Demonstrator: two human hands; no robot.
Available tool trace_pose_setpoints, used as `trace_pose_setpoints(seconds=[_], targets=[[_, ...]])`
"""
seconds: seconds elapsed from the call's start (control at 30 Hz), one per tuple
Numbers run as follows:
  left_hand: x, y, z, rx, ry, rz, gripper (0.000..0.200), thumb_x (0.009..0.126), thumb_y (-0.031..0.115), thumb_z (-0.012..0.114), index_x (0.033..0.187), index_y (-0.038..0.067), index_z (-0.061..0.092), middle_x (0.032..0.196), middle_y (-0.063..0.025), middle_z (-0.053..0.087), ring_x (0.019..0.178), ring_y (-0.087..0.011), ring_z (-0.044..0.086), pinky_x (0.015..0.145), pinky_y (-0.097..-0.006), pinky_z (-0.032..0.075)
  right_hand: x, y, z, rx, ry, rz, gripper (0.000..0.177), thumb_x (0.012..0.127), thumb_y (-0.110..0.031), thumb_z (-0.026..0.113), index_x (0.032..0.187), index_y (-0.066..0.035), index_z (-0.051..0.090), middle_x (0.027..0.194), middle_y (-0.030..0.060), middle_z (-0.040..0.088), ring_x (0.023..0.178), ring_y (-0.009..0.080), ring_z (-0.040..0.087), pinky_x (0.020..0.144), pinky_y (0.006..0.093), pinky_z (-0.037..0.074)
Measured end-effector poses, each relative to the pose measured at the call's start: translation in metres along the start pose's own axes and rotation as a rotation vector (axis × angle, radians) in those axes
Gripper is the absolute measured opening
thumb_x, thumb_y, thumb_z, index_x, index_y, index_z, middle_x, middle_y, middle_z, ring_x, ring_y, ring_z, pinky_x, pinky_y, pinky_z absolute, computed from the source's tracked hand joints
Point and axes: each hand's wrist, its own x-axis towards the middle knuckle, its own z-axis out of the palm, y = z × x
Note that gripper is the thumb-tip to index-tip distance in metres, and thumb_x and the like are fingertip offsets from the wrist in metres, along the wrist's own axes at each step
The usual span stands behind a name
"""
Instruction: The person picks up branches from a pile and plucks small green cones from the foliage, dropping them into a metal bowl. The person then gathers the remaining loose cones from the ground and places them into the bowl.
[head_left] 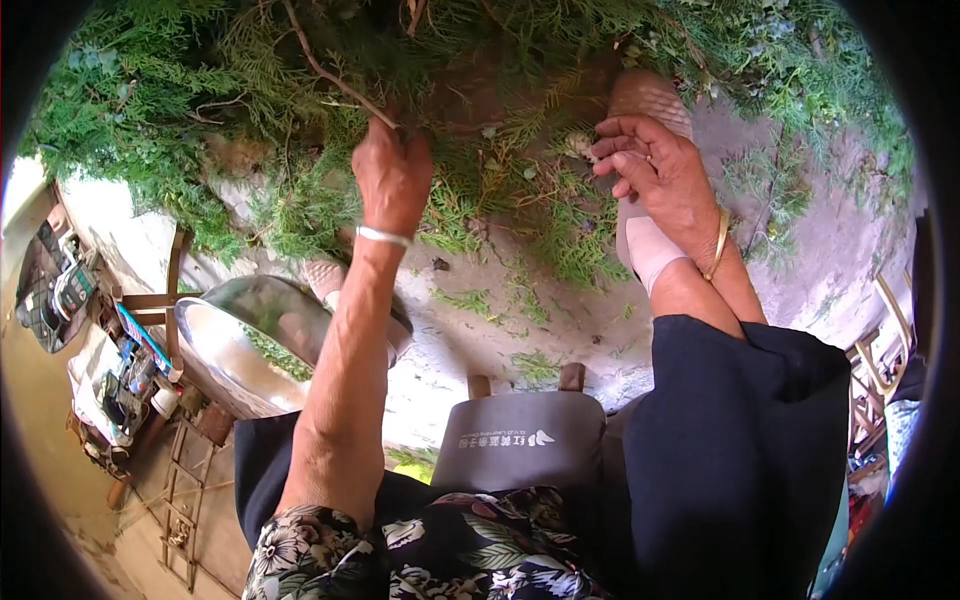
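L hand (392, 178) pinches branch (328, 73); bowl (222, 372) nearby.

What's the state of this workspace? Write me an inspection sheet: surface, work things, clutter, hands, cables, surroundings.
Surface: grey concrete ground, scattered with green sprigs.
Work things: heap of green cypress-like foliage; thin brown branch rising from it; shiny round metal basin holding a few sprigs.
Clutter: mixed small items at the left edge, too small to identify.
Hands: left hand closed on the branch; right hand loosely curled beside the white-socked ankle, nothing seen in it.
Cables: nothing seen.
Surroundings: wooden frame lower left; grey chest pouch on the person.
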Motion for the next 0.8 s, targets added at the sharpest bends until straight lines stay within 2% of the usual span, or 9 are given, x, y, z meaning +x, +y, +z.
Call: trace_pose_setpoints(seconds=[0.1, 0.17, 0.3, 0.37, 0.43, 0.5, 0.53, 0.77, 0.8], targets=[[-0.027, -0.003, 0.004, -0.285, -0.203, -0.284, 0.014, 0.082, 0.006, 0.057, 0.092, -0.002, 0.062, 0.068, -0.0092, 0.063, 0.053, -0.0137, 0.056, 0.049, -0.0299, 0.044, 0.0, 0.001, -0.001, -0.008, -0.002, -0.022, 0.026, 0.087, 0.004, 0.047, 0.112, 0.002, 0.053, 0.095, 0.0096, 0.062, 0.08, 0.0129, 0.062, 0.061, 0.0226, 0.05], [-0.031, 0.009, 0.017, -0.349, -0.199, -0.245, 0.013, 0.081, 0.004, 0.06, 0.092, -0.003, 0.062, 0.066, -0.0043, 0.062, 0.053, -0.0086, 0.053, 0.047, -0.0265, 0.042, 0.0, 0.001, 0.0, -0.025, -0.004, -0.033, 0.026, 0.087, 0.004, 0.047, 0.112, 0.002, 0.053, 0.095, 0.0096, 0.062, 0.08, 0.0129, 0.062, 0.06, 0.0227, 0.05], [-0.01, 0.036, 0.035, -0.074, -0.22, -0.028, 0.017, 0.077, 0.01, 0.069, 0.088, -0.002, 0.063, 0.064, -0.011, 0.062, 0.053, -0.0145, 0.056, 0.049, -0.0294, 0.045, 0.001, 0.002, -0.001, -0.025, -0.003, -0.027, 0.026, 0.087, 0.004, 0.047, 0.112, 0.002, 0.053, 0.094, 0.0094, 0.062, 0.08, 0.0128, 0.062, 0.06, 0.023, 0.05], [-0.009, 0.027, 0.046, 0.434, -0.334, 0.185, 0.019, 0.073, 0.012, 0.072, 0.085, -0.001, 0.064, 0.067, -0.0166, 0.063, 0.054, -0.0184, 0.059, 0.051, -0.0307, 0.047, 0.002, 0.0, 0.0, -0.023, -0.005, -0.018, 0.026, 0.087, 0.004, 0.047, 0.112, 0.002, 0.053, 0.094, 0.0093, 0.062, 0.08, 0.0128, 0.062, 0.06, 0.0231, 0.05], [-0.005, 0.02, 0.043, 0.412, -0.335, 0.176, 0.018, 0.072, 0.01, 0.073, 0.084, 0.0, 0.065, 0.071, -0.0162, 0.065, 0.056, -0.0188, 0.06, 0.052, -0.031, 0.047, 0.002, -0.001, 0.0, -0.031, 0.006, 0.01, 0.026, 0.087, 0.004, 0.047, 0.113, 0.002, 0.053, 0.095, 0.0093, 0.062, 0.08, 0.0128, 0.062, 0.06, 0.0228, 0.05], [-0.002, 0.009, 0.031, 0.023, -0.292, 0.016, 0.019, 0.073, 0.004, 0.069, 0.089, -0.001, 0.064, 0.072, -0.0122, 0.066, 0.056, -0.0154, 0.058, 0.052, -0.0289, 0.047, 0.001, -0.001, 0.0, -0.03, 0.004, 0.006, 0.026, 0.087, 0.004, 0.047, 0.113, 0.002, 0.053, 0.095, 0.0092, 0.062, 0.08, 0.0128, 0.062, 0.06, 0.0228, 0.05], [-0.004, 0.004, 0.023, -0.209, -0.296, -0.208, 0.019, 0.074, 0.0, 0.066, 0.092, -0.002, 0.063, 0.071, -0.0068, 0.065, 0.056, -0.0106, 0.056, 0.051, -0.0244, 0.045, 0.0, -0.001, 0.0, -0.03, 0.001, -0.001, 0.026, 0.087, 0.004, 0.048, 0.113, 0.002, 0.053, 0.095, 0.0092, 0.062, 0.08, 0.0128, 0.062, 0.06, 0.0227, 0.05], [-0.031, 0.024, 0.005, -0.406, 0.006, -0.345, 0.016, 0.078, 0.002, 0.067, 0.093, -0.002, 0.063, 0.069, -0.0001, 0.062, 0.06, -0.0045, 0.052, 0.051, -0.0187, 0.04, 0.001, 0.0, 0.0, -0.044, -0.004, -0.011, 0.026, 0.088, 0.004, 0.048, 0.113, 0.001, 0.053, 0.095, 0.0093, 0.062, 0.081, 0.013, 0.062, 0.06, 0.0231, 0.051], [-0.035, 0.023, 0.009, -0.327, -0.024, -0.291, 0.018, 0.076, 0.005, 0.069, 0.092, -0.001, 0.063, 0.07, -0.0042, 0.064, 0.058, -0.0097, 0.056, 0.052, -0.023, 0.043, 0.001, 0.0, 0.0, -0.039, -0.001, -0.008, 0.026, 0.088, 0.004, 0.048, 0.113, 0.001, 0.053, 0.095, 0.0093, 0.062, 0.081, 0.013, 0.062, 0.06, 0.023, 0.051]])
